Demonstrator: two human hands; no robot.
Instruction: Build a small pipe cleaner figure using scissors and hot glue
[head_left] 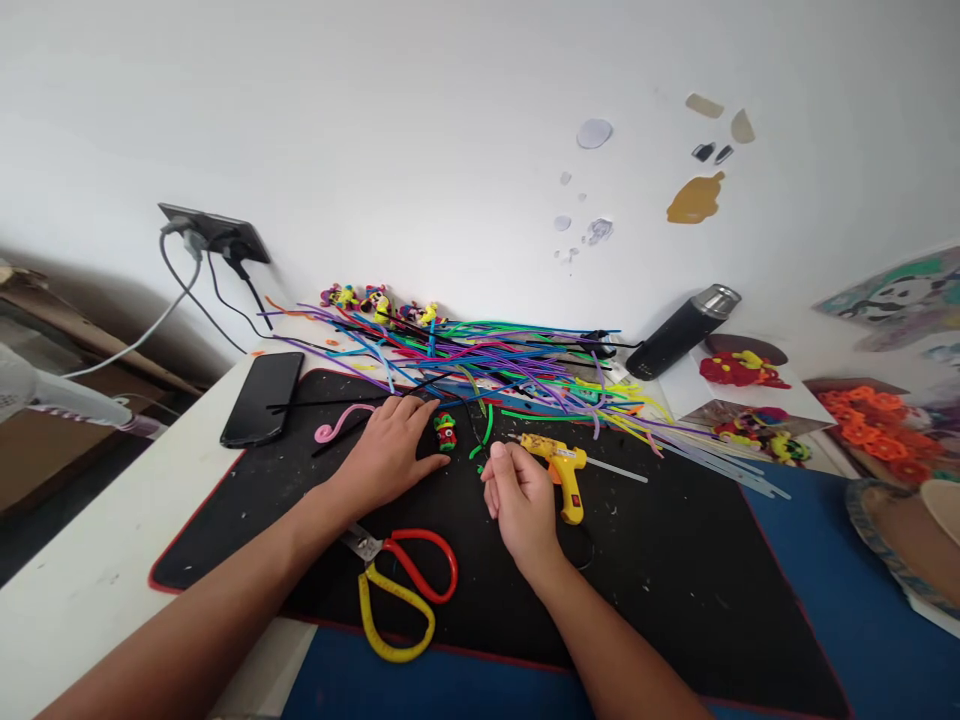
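Note:
My left hand [394,445] lies palm down on the black mat [637,590], fingers stretched out and thumb apart. Just right of its thumb stands a small red and green pipe-cleaner figure [445,432] with eyes. My right hand [523,495] is closed in a pinch; a thin black pipe cleaner [475,415] runs down to its fingertips. Green pipe-cleaner pieces [487,425] lie close to those fingertips. Beside the right hand rests a yellow glue gun [566,475] with a glue stick in it. Scissors [409,590] with red and yellow handles lie below the left hand.
A heap of coloured pipe cleaners [495,350] spreads along the wall, with several finished figures [379,302] behind it. A phone [262,400] lies at left, below a wall socket [214,232]. A dark flask [682,332] leans at right, near orange pieces [881,430].

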